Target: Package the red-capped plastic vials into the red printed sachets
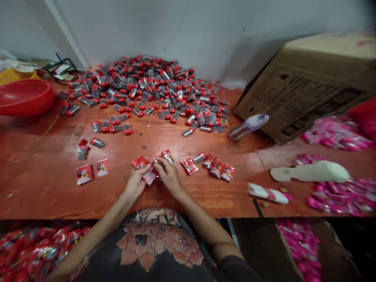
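Both my hands meet near the front middle of the orange-brown table (44,188). My left hand (135,183) and my right hand (169,174) are closed on a small red packet (149,177) between them. More red packets lie at my fingertips (140,161) and in a row to the right (217,168). Two flat red packets (84,174) lie to the left. A big heap of small red-and-silver items (147,88) covers the back of the table.
A red basin (23,96) stands at the far left. A tilted cardboard box (308,86) fills the back right, with a lilac-capped bottle (248,126) beside it. Pink packets (337,135), a cream tool (311,172) and a white tube (267,192) lie right.
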Available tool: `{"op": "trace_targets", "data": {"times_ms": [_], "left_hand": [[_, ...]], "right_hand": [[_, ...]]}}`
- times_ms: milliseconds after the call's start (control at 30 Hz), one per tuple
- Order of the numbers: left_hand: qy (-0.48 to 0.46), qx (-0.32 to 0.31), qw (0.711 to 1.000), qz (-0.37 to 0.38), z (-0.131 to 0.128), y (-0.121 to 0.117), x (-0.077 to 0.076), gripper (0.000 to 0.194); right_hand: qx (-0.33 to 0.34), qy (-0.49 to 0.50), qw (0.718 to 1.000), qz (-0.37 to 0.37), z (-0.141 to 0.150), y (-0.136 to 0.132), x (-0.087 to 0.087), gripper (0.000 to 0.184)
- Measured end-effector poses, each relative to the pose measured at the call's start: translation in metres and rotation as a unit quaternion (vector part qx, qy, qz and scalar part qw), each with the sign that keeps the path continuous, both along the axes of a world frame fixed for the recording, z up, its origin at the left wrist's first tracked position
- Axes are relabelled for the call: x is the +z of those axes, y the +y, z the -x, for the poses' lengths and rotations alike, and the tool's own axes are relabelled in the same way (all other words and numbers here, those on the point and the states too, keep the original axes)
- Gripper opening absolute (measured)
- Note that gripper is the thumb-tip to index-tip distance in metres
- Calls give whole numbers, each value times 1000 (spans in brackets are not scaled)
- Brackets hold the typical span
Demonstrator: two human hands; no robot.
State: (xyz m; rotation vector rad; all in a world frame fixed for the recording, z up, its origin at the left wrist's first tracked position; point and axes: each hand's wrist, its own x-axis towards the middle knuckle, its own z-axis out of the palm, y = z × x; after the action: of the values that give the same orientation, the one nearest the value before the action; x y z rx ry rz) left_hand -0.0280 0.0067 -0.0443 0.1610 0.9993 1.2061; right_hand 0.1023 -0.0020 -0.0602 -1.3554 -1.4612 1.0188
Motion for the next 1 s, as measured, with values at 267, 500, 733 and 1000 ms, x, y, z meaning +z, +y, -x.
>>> {"op": "trace_targets", "data": {"times_ms": [267, 500, 733, 1000], "left_hand": [[-10, -66, 997, 35, 0, 12, 3, 16], [31, -13, 999, -16, -2, 21, 5, 25], [-16, 23, 999, 40, 0, 25, 10, 21], [-50, 36, 994, 88, 12, 24, 16, 12]], "right_hand": [[28, -33, 999, 1, -14, 14, 10, 26], [37, -185, 982, 12, -52, 57, 21, 18], [-197, -364, 900, 137, -117, 149, -4, 45], [-45, -221, 973, 45, -81, 107, -13, 60]]}}
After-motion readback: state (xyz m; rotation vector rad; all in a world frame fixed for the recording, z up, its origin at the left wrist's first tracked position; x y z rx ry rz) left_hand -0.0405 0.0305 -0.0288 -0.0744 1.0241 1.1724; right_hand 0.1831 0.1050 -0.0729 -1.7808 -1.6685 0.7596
